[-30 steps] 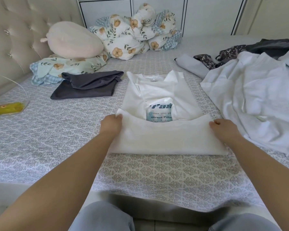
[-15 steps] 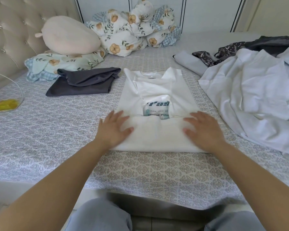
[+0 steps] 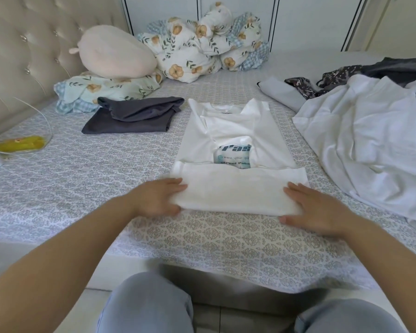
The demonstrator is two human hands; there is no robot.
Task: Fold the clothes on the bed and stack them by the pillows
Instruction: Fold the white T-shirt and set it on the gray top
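A white T-shirt [image 3: 235,126] lies on the patterned bed sheet [image 3: 82,169], sleeves folded in, a blue print showing at its middle. Its bottom part is folded up into a band across the near end. My left hand [image 3: 157,199] grips the band's left end, fingers on top and thumb at the near edge. At the band's right end my right hand [image 3: 315,210] holds it the same way. A folded dark grey garment [image 3: 135,115] lies by the floral pillow [image 3: 101,91] and the pink plush pillow [image 3: 115,54].
A heap of unfolded white clothes [image 3: 370,140] and dark patterned garments [image 3: 334,80] fills the right side. A bundled floral quilt [image 3: 202,46] sits at the back. A yellow object [image 3: 17,144] with a white cable lies at the left by the tufted headboard [image 3: 22,44].
Both hands slid outward from lying flat on top of the folded band to its two ends, where they now grip it. The band looks slightly lifted at its near edge.
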